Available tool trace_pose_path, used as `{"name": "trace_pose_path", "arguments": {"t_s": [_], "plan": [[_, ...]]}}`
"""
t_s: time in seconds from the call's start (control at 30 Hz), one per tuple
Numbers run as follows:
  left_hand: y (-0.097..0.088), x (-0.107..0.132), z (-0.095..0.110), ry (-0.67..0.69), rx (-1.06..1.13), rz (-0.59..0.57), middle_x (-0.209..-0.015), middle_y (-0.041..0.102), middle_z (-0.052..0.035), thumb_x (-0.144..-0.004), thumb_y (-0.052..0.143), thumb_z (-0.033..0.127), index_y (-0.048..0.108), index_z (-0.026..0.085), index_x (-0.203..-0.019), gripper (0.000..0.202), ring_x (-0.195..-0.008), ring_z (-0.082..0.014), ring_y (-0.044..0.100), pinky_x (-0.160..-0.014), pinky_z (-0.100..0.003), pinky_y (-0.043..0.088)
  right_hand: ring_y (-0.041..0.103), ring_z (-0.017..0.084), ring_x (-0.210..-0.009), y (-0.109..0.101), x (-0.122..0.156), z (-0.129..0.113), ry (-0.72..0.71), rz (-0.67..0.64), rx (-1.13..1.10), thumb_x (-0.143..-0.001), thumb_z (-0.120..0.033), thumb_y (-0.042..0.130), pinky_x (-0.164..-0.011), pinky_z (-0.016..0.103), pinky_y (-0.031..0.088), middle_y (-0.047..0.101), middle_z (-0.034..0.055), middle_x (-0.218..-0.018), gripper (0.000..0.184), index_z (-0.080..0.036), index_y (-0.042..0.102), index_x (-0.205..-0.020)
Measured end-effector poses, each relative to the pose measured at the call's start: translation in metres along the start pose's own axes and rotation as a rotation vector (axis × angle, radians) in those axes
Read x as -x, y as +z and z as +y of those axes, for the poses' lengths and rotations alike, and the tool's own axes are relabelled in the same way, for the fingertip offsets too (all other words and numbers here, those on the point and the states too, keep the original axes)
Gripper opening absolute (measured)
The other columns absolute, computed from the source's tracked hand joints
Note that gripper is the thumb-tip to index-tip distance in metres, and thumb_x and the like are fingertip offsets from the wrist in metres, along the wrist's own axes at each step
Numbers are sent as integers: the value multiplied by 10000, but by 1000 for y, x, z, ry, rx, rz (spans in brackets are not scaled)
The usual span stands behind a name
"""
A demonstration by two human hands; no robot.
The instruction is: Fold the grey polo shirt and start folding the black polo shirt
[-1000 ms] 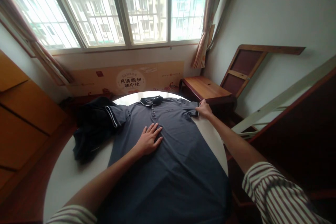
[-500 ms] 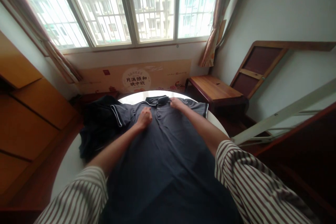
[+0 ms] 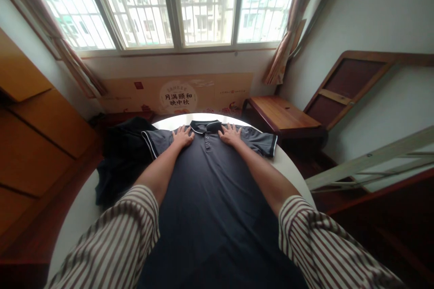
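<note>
A dark grey polo shirt (image 3: 217,198) lies spread front side up, its collar (image 3: 205,127) at the far end and its short sleeves out to both sides. White piping edges the collar and cuffs, and several buttons run down the placket. My left hand (image 3: 183,137) rests flat on the shirt's left shoulder area, fingers spread. On the other side of the collar, my right hand (image 3: 230,134) lies with fingers apart on the right shoulder area. Neither hand grips the cloth. The shirt's hem end runs out of view at the bottom.
Beneath the shirt is a round white table (image 3: 81,216). Dark bunched clothing (image 3: 122,158) lies on its left side. A wooden stool or bench (image 3: 281,113) stands beyond at the right, near a pale metal rail (image 3: 373,158). Wooden cabinets (image 3: 40,135) line the left.
Both hands have gone from closed on the shirt to open and flat. The left hand has shifted outward and away from me, and the cloth around the chest looks smoother.
</note>
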State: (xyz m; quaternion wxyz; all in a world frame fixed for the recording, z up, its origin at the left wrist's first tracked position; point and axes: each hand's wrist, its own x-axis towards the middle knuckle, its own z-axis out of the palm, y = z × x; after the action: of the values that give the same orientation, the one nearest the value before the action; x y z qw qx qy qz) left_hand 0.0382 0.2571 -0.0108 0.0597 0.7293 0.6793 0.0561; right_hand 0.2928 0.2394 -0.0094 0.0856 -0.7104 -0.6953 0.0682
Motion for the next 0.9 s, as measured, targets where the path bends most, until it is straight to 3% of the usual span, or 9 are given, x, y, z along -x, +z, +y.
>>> {"name": "trace_pose_path", "arguments": {"t_s": [0.13, 0.27, 0.33, 0.4, 0.53, 0.63, 0.77, 0.83, 0.9], "plan": [[0, 0, 3, -28, -14, 10, -1639, 154, -57, -933, 234, 596, 263, 254, -1555, 710, -1496, -332, 124, -1156, -655, 119, 172, 411, -1457, -4, 9, -4, 39, 39, -13, -951, -616, 302, -1097, 696, 104, 259, 130, -1593, 624, -314, 401, -1488], [1, 7, 6, -9, 17, 98, -1597, 283, -94, -936, 313, 541, 390, 227, -1495, 646, -1461, -339, 224, -1155, -633, 171, 321, 320, -1401, -19, 28, 8, 60, 140, -28, -959, -475, 394, -1130, 508, 249, 393, 141, -1508, 532, -253, 461, -1438], [-1, 12, 7, 17, 41, 206, -1517, 410, -132, -936, 372, 446, 510, 178, -1397, 552, -1406, -339, 321, -1150, -590, 227, 394, 304, -1345, -32, 42, 27, 121, 204, -33, -962, -377, 392, -1088, 439, 333, 455, 173, -1439, 478, -189, 505, -1387], [-6, 17, 8, 42, 54, 285, -1428, 492, -162, -923, 408, 323, 584, 132, -1293, 451, -1344, -328, 393, -1141, -536, 268, 425, 348, -1310, -48, 56, 54, 223, 250, -34, -945, -348, 423, -1032, 450, 394, 473, 232, -1390, 464, -113, 543, -1327], [-19, 40, 26, 123, 61, 350, -1347, 529, -178, -867, 451, 149, 630, 116, -1207, 385, -1291, -328, 440, -1124, -503, 289, 515, 405, -1231, -76, 79, 110, 429, 238, -72, -856, -373, 615, -942, 466, 481, 538, 315, -1285, 551, -1, 571, -1261], [-21, 84, 68, 360, 112, 332, -1248, 593, -155, -855, 460, 112, 654, 139, -1175, 376, -1198, -304, 525, -1089, -470, 349, 674, 330, -980, -83, 85, 133, 505, 137, -162, -754, -405, 759, -756, 371, 572, 686, 244, -1046, 535, -18, 668, -1112], [-6, 181, 141, 874, 212, 136, -1201, 643, -108, -920, 422, 166, 647, 180, -1198, 358, -1121, -234, 592, -1056, -400, 408, 709, 263, -764, -80, 83, 138, 558, 76, -243, -680, -378, 836, -549, 302, 575, 721, 208, -955, 506, -31, 701, -1023], [3, 227, 169, 1009, 237, 52, -1355, 568, -123, -970, 418, 325, 572, 193, -1317, 402, -1246, -264, 528, -1105, -479, 358, 708, 261, -746, -79, 80, 136, 584, 71, -247, -668, -355, 850, -522, 308, 574, 717, 220, -979, 525, -27, 692, -1047], [10, 262, 185, 1065, 243, -45, -1513, 404, -165, -947, 425, 575, 459, 209, -1435, 612, -1392, -353, 371, -1112, -625, 277, 701, 251, -711, -79, 78, 135, 611, 52, -248, -673, -355, 854, -515, 326, 577, 719, 209, -952, 518, -29, 689, -1040]]}}
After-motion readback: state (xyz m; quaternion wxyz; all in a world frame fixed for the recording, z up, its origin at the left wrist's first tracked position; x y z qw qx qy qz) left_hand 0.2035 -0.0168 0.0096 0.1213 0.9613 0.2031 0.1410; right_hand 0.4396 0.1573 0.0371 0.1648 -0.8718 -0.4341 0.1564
